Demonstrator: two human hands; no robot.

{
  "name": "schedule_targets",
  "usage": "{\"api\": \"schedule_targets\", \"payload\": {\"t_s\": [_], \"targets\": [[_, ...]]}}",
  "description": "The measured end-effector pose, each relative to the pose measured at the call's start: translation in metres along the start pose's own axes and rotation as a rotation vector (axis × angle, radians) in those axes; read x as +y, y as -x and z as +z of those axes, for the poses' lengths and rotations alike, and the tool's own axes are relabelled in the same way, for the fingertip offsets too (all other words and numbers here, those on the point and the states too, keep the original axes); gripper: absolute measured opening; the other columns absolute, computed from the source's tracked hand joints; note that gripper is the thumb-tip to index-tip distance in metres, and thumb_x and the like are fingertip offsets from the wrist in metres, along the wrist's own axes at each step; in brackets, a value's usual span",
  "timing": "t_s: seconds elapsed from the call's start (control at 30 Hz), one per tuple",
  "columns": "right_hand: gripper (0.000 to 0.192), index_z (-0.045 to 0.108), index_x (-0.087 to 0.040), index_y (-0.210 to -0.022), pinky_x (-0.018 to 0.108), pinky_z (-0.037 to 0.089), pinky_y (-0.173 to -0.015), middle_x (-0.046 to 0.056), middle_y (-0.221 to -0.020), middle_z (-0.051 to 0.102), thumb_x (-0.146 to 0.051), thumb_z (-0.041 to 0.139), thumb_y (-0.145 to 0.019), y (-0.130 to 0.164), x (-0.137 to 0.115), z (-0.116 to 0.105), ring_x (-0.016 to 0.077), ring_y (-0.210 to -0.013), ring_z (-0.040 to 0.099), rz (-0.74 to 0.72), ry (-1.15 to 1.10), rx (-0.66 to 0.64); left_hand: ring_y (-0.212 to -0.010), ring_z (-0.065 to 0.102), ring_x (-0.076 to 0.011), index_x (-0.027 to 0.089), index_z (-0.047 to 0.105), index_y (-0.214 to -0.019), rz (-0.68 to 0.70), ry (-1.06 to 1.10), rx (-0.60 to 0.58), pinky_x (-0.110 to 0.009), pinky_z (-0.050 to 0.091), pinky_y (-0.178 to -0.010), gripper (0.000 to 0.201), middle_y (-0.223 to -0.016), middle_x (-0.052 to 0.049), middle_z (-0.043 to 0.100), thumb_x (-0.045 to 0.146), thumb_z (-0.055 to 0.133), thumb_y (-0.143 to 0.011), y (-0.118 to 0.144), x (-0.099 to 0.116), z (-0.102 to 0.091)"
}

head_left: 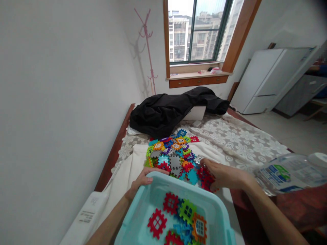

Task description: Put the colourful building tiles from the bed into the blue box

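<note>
A pile of colourful plastic interlocking tiles (173,151) lies on a white cloth on the bed. In front of it stands a light blue plastic bin (143,211) with several tiles (187,211) inside. My left hand (143,180) grips the bin's far left rim. My right hand (224,175) rests at the pile's right edge, its fingers closed over red tiles (205,177) just beyond the bin's far rim.
A black garment (168,110) lies at the bed's far end over a white box. A clear plastic bag (288,173) sits on the right. A white wall runs along the left; a white fridge (268,80) stands at the back right.
</note>
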State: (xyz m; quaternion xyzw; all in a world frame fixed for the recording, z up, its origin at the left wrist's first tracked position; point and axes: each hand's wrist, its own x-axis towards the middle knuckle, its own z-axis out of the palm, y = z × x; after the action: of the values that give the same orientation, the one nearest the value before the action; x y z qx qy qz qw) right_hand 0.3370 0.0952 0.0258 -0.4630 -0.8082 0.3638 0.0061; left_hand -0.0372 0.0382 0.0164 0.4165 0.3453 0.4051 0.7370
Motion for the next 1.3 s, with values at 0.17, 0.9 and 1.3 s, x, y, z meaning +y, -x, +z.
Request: {"api": "schedule_targets", "payload": {"t_s": [0.17,0.9,1.3], "targets": [[0.063,0.051,-0.023,-0.119,0.036,0.05,-0.098,0.008,-0.123,0.063,-0.019,0.078,-0.062,-0.003,0.0,0.004,0.0303,-0.111,0.063,-0.086,-0.017,-0.045,-0.088,0.077,-0.0313,0.009,0.082,-0.116,-0.002,0.0,0.009,-0.033,0.058,-0.079,0.057,-0.103,-0.016,0.083,0.037,0.073,-0.067,-0.002,-0.002,-0.001],[0.022,0.065,-0.021,-0.105,0.031,0.046,-0.076,0.003,-0.096,0.07,-0.028,0.071,-0.085,-0.01,0.001,-0.032,0.0221,-0.087,0.062,-0.183,-0.116,0.019,-0.088,0.076,-0.0316,0.01,0.082,-0.112,0.046,0.023,0.11,-0.035,0.06,-0.076,0.05,-0.102,-0.016,0.083,0.035,0.073,-0.07,0.004,-0.001,0.005],[0.022,0.063,-0.021,-0.103,0.036,0.052,-0.08,0.006,-0.1,0.07,-0.04,0.069,-0.092,-0.032,0.019,-0.028,0.023,-0.087,0.064,-0.238,-0.215,0.334,-0.083,0.077,-0.0306,0.01,0.083,-0.111,0.05,0.004,0.085,-0.033,0.059,-0.073,0.055,-0.098,-0.015,0.084,0.039,0.075,-0.066,-0.001,-0.004,0.004]]}}
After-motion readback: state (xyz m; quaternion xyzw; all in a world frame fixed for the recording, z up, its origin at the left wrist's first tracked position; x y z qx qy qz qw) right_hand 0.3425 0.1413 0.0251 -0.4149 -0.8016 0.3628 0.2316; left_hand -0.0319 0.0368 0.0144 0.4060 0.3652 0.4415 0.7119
